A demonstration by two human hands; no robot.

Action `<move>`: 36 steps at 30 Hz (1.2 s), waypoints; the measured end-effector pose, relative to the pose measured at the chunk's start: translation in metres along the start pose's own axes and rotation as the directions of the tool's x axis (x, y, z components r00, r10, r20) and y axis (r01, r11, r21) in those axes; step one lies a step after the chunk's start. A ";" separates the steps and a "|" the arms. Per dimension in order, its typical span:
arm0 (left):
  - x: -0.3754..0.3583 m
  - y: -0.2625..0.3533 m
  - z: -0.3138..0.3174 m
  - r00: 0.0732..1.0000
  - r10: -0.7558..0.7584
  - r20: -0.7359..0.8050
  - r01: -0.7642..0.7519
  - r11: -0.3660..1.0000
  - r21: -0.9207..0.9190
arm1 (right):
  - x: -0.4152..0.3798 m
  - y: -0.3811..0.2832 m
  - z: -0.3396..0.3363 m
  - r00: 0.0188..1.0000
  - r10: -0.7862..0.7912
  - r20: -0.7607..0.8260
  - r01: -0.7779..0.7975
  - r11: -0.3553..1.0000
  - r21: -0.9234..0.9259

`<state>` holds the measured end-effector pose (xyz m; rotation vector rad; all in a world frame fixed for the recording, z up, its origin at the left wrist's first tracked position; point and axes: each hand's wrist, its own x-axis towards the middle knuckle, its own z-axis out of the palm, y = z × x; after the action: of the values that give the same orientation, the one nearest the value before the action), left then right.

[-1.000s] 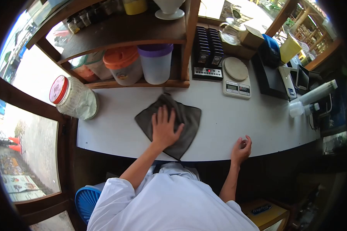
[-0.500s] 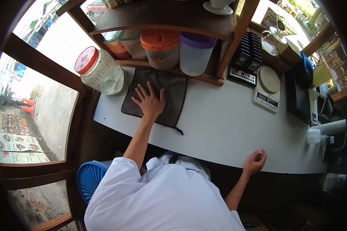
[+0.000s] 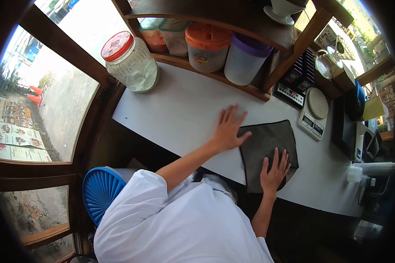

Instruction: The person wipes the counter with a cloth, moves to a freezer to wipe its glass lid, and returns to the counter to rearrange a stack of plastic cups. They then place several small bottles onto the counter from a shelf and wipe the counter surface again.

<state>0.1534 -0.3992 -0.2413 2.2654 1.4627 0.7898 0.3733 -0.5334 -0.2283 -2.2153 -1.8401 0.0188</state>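
A dark grey cloth [image 3: 267,138] with black edging lies spread on the white counter [image 3: 184,105], and its near corner hangs over the front edge. My right hand [image 3: 274,173] rests flat on the cloth with fingers spread. At the cloth's left edge is my left hand [image 3: 229,131], slightly blurred, its fingers stretched out and its thumb reaching over the cloth's border.
A glass jar with a red lid [image 3: 131,63] stands at the counter's left end. Tubs with orange [image 3: 208,52] and purple lids [image 3: 248,61] sit under the wooden shelf. To the right are a kitchen scale [image 3: 314,114], a black keypad device [image 3: 289,95] and plastic cups [image 3: 355,174].
The cloth has moved from the counter's left side to the right. My left hand has moved right too, and my right hand has come from the front edge onto the cloth.
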 end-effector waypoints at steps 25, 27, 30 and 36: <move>0.002 -0.049 -0.065 0.988 -0.013 -0.156 -0.030 0.963 -0.267 | 0.002 0.102 -0.027 0.978 0.205 -0.039 -0.208 0.973 -0.104; -0.002 -0.057 -0.064 0.983 -0.070 -0.172 0.023 0.964 -0.263 | -0.013 0.153 -0.042 0.822 0.565 -0.070 -0.565 0.796 -0.216; 0.003 -0.041 -0.055 0.981 -0.095 -0.170 0.050 0.966 -0.254 | -0.018 0.176 -0.045 0.765 0.639 -0.081 -0.643 0.750 -0.154; 0.035 0.062 -0.007 0.983 0.159 -0.094 -0.182 0.921 -0.345 | 0.013 0.087 -0.026 0.985 0.172 -0.008 -0.171 0.985 0.023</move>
<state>0.2059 -0.3934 -0.1923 2.1231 1.0524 1.0901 0.4642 -0.5405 -0.2194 -2.3467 -1.6305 0.0606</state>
